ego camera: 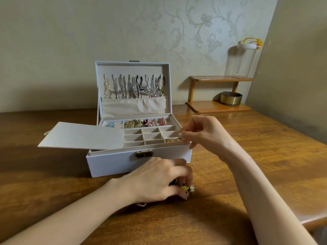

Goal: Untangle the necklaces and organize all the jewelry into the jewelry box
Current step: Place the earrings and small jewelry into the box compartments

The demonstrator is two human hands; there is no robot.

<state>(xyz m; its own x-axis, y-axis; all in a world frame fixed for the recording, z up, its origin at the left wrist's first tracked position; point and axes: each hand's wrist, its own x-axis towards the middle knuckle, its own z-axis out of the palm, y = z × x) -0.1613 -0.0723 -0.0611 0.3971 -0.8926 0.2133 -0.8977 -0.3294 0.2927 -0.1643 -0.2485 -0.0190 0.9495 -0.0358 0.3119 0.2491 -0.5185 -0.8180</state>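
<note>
- I see the box point(123, 163) open mid-table point(247, 165), lid up, necklaces point(134, 87) hanging inside the lid.
- My left hand point(155, 179) is down in front of the box, fingers curled round a small heap of jewelry point(188, 190) on the wood.
- My right hand point(201, 133) hovers at the box's front right corner, thumb and forefinger pinched narrow; I cannot tell if anything sits between them.
- Gold pieces point(172, 140) lie in the front right compartment, just beside those fingertips.
- Rear compartments hold pink and gold bits.
</note>
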